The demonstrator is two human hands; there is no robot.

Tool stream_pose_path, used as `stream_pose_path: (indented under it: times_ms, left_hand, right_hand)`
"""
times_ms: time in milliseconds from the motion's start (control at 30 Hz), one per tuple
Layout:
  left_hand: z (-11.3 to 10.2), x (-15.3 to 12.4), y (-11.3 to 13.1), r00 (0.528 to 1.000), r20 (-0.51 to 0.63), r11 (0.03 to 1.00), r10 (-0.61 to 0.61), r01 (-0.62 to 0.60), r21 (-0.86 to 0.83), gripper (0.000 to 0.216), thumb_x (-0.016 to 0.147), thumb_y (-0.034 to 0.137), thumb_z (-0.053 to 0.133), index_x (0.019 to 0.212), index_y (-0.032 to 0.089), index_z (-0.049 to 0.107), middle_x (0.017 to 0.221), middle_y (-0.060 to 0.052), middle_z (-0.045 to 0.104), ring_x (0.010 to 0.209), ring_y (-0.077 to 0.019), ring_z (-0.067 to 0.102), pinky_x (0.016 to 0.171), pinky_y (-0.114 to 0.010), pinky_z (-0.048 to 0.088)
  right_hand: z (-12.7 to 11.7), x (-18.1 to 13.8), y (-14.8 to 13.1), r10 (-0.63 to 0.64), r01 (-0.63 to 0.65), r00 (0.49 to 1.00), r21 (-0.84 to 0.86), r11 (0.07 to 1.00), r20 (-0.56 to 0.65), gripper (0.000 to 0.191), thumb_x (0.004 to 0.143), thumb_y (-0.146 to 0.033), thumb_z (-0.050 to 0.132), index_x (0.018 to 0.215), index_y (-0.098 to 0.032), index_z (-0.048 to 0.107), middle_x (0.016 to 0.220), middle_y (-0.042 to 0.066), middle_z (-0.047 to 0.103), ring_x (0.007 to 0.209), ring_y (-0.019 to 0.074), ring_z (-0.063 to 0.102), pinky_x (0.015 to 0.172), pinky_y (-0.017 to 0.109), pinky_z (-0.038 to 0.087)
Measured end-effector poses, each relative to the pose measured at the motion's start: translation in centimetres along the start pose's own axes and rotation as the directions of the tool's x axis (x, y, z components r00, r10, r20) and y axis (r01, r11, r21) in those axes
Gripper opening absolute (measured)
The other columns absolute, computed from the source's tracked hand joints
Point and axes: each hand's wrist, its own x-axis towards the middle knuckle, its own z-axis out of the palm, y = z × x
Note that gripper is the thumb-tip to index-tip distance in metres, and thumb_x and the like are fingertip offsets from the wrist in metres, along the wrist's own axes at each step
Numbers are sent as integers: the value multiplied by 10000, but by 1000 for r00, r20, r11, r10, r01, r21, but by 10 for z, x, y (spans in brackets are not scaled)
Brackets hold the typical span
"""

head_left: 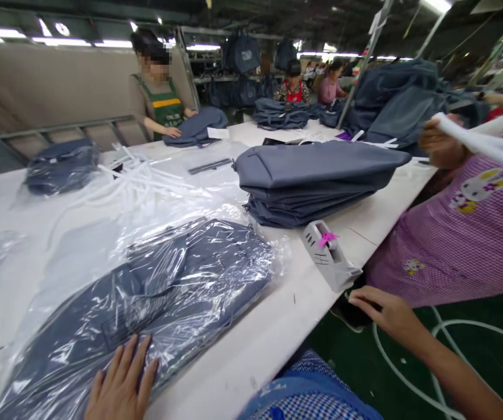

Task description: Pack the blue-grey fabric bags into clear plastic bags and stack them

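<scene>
A dark blue-grey bag in clear plastic wrapping (199, 274) lies on the white table in front of me. My left hand (122, 379) rests flat on its near end, fingers stretched out, holding nothing. At the table's right edge stands a grey tape dispenser (332, 265) with a pink bit on its roll. Just off the dispenser's near end, my right hand (384, 315) has thumb and finger pinched together. A tiny pale bit shows at the fingertips; it looks like the end of a piece of tape, though mostly too small to see.
A stack of unwrapped bags (316, 181) stands behind the dispenser. White strips (133, 181) lie in a heap at centre left, near another wrapped bag (61, 166). On the right, a co-worker in a purple apron (465, 221) stands close by; another person (164, 99) handles a bag across the table.
</scene>
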Motion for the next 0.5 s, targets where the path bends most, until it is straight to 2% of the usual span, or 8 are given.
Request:
stream_pose_path:
  times_ms: [33, 100, 167, 233, 367, 500]
  left_hand:
    - [-2, 1, 4, 1000, -7, 1000, -17, 17, -7, 619, 947, 378, 179, 1323, 199, 636, 1507, -106, 497, 1501, -328, 220, 1158, -619, 217]
    - [-6, 1, 10, 998, -21, 998, -53, 52, -24, 611, 952, 406, 201, 1382, 197, 582, 1506, -115, 496, 1500, -324, 223, 1157, -614, 221]
    - [-8, 1, 13, 997, -36, 997, -66, 65, -41, 607, 957, 423, 212, 1413, 204, 547, 1503, -118, 499, 1497, -316, 231, 1161, -605, 220]
    - [-8, 1, 15, 997, -44, 997, -68, 66, -45, 599, 961, 428, 219, 1423, 217, 535, 1501, -110, 504, 1494, -303, 242, 1167, -591, 217]
    - [-5, -2, 13, 998, -40, 999, -48, 47, -9, 589, 960, 396, 214, 1358, 213, 607, 1508, -93, 498, 1489, -308, 252, 1167, -582, 219]
    - [2, -7, 7, 1000, -16, 999, -4, 5, 33, 582, 942, 306, 209, 1256, 227, 693, 1516, -61, 491, 1493, -312, 240, 1165, -577, 220]
  right_hand:
    - [-8, 14, -17, -114, 114, 992, -12, 993, 55, 286, 942, -471, 554, 952, -247, 732, 973, 52, 750, 893, 222, 694, 837, 323, 524]
    - [-18, 50, -53, -312, 321, 935, -30, 947, 167, 254, 971, -400, 534, 939, -227, 718, 908, 51, 736, 849, 188, 680, 798, 287, 504]
    - [-20, 90, -89, -468, 493, 845, -37, 869, 259, 252, 985, -349, 513, 904, -210, 707, 835, 49, 710, 784, 163, 652, 736, 265, 472]
    - [-14, 129, -118, -573, 621, 742, -34, 783, 349, 229, 972, -326, 527, 879, -204, 697, 796, 41, 688, 741, 149, 622, 694, 259, 431]
    - [13, 196, -154, -634, 747, 578, -19, 665, 514, 200, 925, -354, 582, 808, -222, 675, 749, 11, 672, 715, 145, 589, 631, 256, 348]
    - [48, 243, -172, -628, 806, 454, 10, 592, 632, 171, 893, -362, 629, 790, -234, 676, 789, -3, 698, 729, 141, 596, 580, 254, 287]
